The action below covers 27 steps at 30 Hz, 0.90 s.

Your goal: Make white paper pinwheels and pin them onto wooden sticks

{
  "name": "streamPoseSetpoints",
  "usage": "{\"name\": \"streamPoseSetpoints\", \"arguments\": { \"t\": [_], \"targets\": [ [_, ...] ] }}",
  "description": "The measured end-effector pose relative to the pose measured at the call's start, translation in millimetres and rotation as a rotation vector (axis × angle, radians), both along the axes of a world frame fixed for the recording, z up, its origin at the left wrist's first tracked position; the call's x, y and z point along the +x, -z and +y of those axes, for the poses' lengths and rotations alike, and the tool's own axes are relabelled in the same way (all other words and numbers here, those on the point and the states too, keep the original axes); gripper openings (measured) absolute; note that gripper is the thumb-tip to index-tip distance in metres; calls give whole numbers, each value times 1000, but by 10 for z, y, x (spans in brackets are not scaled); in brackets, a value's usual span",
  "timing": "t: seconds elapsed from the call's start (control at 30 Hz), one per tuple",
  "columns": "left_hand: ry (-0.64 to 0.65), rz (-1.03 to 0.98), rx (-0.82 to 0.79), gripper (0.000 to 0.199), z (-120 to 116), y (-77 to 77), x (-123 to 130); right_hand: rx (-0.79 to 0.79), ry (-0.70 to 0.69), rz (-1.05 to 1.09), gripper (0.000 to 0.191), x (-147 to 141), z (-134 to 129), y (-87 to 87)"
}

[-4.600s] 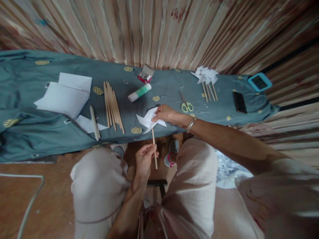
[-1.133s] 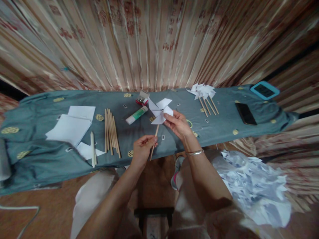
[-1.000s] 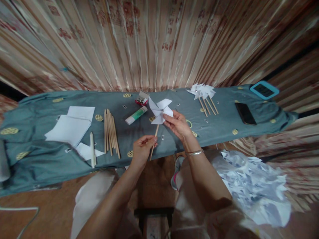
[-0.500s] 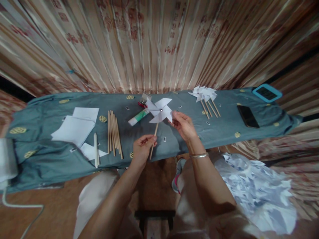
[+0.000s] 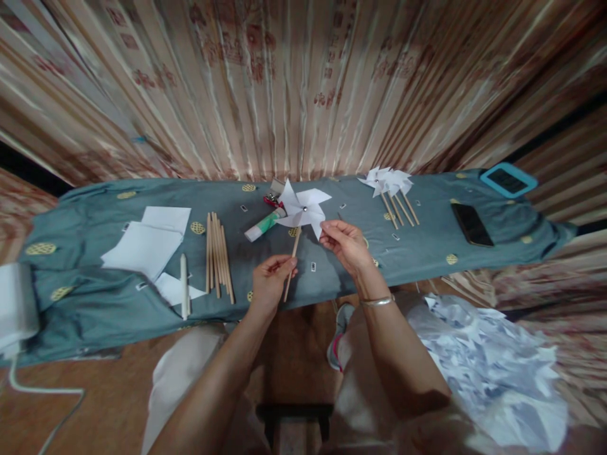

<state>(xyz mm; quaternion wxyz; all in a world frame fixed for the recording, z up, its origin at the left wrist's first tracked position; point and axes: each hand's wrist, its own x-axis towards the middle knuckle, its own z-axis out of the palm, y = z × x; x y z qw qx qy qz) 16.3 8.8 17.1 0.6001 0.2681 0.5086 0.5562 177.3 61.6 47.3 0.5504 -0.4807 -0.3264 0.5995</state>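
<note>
A white paper pinwheel (image 5: 303, 209) is held over the middle of the cloth-covered table, tilted slightly, with a round pin at its centre. My left hand (image 5: 274, 278) pinches its wooden stick below the blades. The fingertips of my right hand (image 5: 346, 243) are closed together at the tip of the lower right blade. Behind the pinwheel lie a green-and-white tube (image 5: 263, 225) and a small red item (image 5: 272, 200), partly covered by the blades. Several finished pinwheels (image 5: 386, 182) rest at the back right.
Wooden sticks (image 5: 218, 256) lie left of my hands, beside a white pen-like tool (image 5: 184, 287) and paper sheets (image 5: 145, 246). Rightward are a black phone (image 5: 472, 224) and a blue-framed device (image 5: 509, 180). A bag of folded paper (image 5: 493, 373) stands at lower right.
The pinwheel's blades have turned on the pin. My right hand has shifted slightly down and left along with a blade tip. My left hand stays on the stick.
</note>
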Motion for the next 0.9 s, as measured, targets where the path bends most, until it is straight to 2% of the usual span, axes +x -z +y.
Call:
{"name": "streamPoseSetpoints", "arguments": {
  "t": [0.6,0.9],
  "targets": [
    [6,0,26,37,5,34,25,-13,-84,7,43,-124,-58,-19],
    [15,10,22,36,4,2,29,10,-128,10,44,-161,-76,4]
  ]
}}
